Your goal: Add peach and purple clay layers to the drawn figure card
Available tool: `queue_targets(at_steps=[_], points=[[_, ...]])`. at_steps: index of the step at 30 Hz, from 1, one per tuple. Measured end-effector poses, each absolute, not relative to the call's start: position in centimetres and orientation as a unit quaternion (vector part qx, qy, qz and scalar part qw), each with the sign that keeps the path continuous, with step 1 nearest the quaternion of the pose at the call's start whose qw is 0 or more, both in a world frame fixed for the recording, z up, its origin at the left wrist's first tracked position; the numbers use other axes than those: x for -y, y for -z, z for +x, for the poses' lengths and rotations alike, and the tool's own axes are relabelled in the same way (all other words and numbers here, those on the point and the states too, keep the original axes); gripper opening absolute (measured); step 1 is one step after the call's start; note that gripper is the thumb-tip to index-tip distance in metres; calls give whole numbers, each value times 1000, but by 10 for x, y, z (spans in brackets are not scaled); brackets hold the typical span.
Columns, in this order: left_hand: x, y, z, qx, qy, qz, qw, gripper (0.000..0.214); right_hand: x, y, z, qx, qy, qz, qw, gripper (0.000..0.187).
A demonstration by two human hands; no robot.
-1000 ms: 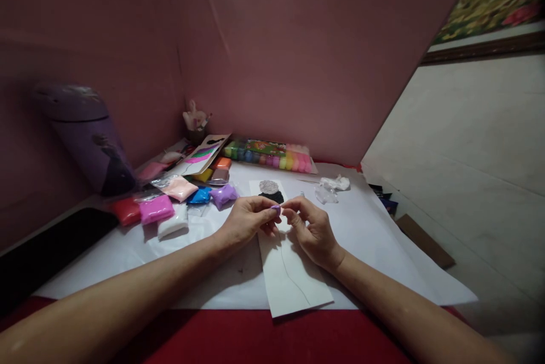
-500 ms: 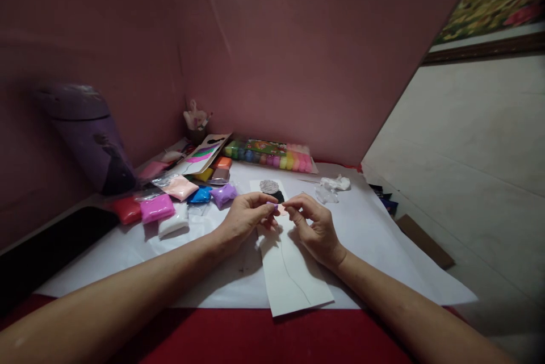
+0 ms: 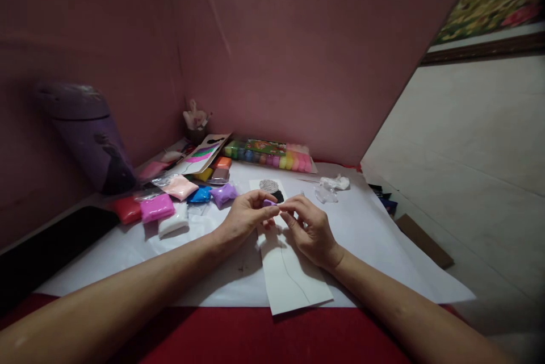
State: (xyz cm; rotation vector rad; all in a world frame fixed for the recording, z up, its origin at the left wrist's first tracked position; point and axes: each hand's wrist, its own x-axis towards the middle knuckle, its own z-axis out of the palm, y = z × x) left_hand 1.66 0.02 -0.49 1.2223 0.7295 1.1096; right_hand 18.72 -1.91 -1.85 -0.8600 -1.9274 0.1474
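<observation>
While L hand pinches purple clay, R hand, fingertips bunched, grip unclear, sits at 3 o'clock above wht card.

Packets (some overlapping) block the left side; there's room outside the right hand.

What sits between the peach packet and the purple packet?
The blue packet lies between the peach packet and the purple packet, in the head view.
</observation>
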Motion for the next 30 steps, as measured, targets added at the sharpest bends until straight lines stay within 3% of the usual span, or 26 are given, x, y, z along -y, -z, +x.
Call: queue_targets(at_steps=[5, 22, 30], points=[[-2, 6, 17, -336, -485, 557, 585, 31, 20, 18, 187, 785, -58, -347, 510, 15], [0, 6, 18, -300, -469, 519, 648, 44, 18, 21, 187, 777, -30, -379, 502, 8], [-2, 10, 16, -297, -449, 531, 655, 35, 18, 22, 188, 784, -33, -374, 495, 8]])
